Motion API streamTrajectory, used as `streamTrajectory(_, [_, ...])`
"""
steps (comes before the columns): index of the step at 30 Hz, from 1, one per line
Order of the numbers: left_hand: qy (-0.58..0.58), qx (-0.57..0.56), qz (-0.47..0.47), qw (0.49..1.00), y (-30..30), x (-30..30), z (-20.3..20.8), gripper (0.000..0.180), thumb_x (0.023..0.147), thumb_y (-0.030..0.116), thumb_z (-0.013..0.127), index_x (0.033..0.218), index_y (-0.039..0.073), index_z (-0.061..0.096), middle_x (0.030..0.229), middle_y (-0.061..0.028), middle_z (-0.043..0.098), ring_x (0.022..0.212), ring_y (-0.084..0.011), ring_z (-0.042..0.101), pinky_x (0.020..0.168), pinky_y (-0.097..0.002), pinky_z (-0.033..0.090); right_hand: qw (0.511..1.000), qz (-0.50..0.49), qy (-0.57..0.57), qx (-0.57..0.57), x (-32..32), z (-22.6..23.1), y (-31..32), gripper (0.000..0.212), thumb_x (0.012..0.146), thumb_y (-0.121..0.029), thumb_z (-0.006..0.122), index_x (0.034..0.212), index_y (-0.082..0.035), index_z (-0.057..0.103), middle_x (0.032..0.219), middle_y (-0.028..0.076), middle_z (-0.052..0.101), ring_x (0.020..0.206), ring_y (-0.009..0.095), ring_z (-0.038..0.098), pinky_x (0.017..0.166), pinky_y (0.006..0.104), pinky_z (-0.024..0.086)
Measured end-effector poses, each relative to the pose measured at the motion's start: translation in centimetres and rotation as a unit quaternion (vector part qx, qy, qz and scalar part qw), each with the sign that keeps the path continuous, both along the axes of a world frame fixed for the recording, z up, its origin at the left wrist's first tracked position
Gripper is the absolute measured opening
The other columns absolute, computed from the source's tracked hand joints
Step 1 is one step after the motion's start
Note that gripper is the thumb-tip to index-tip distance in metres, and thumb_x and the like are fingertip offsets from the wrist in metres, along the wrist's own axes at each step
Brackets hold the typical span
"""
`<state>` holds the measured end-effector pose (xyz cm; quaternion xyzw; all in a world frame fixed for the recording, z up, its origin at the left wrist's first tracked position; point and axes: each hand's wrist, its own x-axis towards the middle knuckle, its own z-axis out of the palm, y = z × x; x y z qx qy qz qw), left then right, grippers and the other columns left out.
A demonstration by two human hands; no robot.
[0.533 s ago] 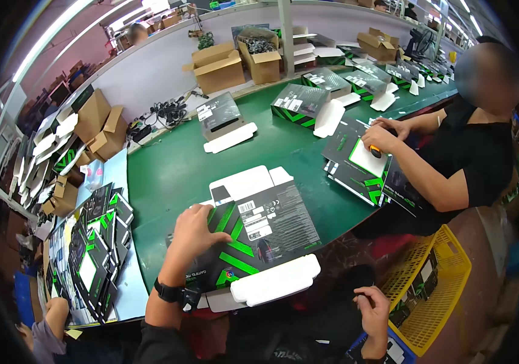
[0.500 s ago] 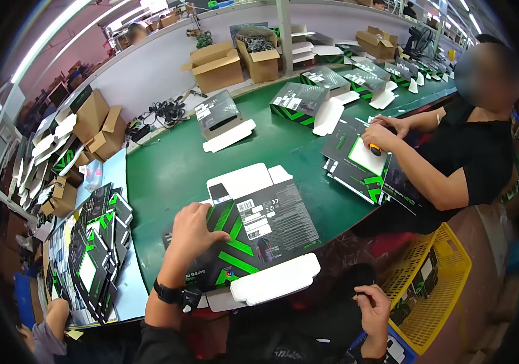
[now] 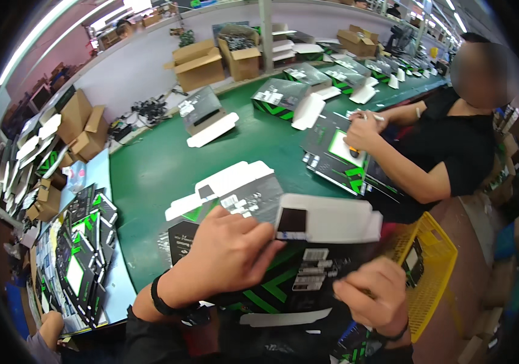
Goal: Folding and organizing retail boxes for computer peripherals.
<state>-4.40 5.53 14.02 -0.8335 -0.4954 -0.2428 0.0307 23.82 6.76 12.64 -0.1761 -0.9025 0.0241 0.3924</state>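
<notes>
A black and green printed cardboard box [image 3: 271,282] with a white end flap [image 3: 335,219] is raised and tilted over the near table edge. My left hand [image 3: 229,252] is closed, its curled fingers at the box's upper left edge, gripping it. To the right of the box's printed face is my right hand [image 3: 378,297], fingers curled and a little blurred; what they hold, if anything, I cannot make out. Behind the raised box, another such box [image 3: 259,191] lies on the green table with white flaps spread, partly covered by my left hand.
An opened box [image 3: 202,109] stands on the green table [image 3: 150,182], with more boxes [image 3: 281,97] farther right. A stack of printed cartons [image 3: 80,261] lies at left. A co-worker at right handles flat cartons [image 3: 332,151]. A yellow crate [image 3: 435,273] stands below, near my right hand.
The near box has gone from lying on the table to being raised and tilted. My left hand has closed on it, and my right hand has come up beside it.
</notes>
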Motion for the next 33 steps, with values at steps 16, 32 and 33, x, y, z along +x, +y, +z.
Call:
streamTrajectory(16, [-0.050,-0.085,-0.259,0.961,2.5,4.1,-2.1,0.033,0.084,0.042,0.074,0.082,0.012,0.062,0.060,-0.0005,0.053,0.059,-0.0218,0.059,0.065,-0.0372,0.039,0.994,-0.010,-0.078,0.071,0.7,0.4,2.9,0.020,0.067,-0.013,0.080,0.083,-0.010,0.068,0.085,0.000,0.058,0.063,0.014,0.055,0.049,0.0270,0.043])
streamTrajectory(32, [-0.242,-0.113,-0.231,0.935,3.8,3.4,-1.8,0.026,0.091,0.026,0.073,0.073,0.010,0.061,0.064,-0.0025,0.057,0.060,-0.0189,0.057,0.065,-0.0333,0.039,0.992,-0.017,-0.036,0.119,2.9,3.9,0.5,0.025,0.068,-0.020,0.086,0.084,-0.012,0.069,0.082,-0.003,0.058,0.067,0.012,0.057,0.051,0.0242,0.041])
streamTrajectory(33, [-0.368,-0.198,-0.171,0.892,3.7,3.4,-1.8,0.026,0.093,0.025,0.069,0.074,0.009,0.061,0.065,-0.0014,0.057,0.062,-0.0148,0.057,0.064,-0.0314,0.039,0.987,-0.052,0.017,0.152,4.1,4.1,0.3,0.024,0.072,-0.017,0.084,0.087,-0.010,0.067,0.082,-0.002,0.056,0.068,0.012,0.055,0.052,0.0238,0.040])
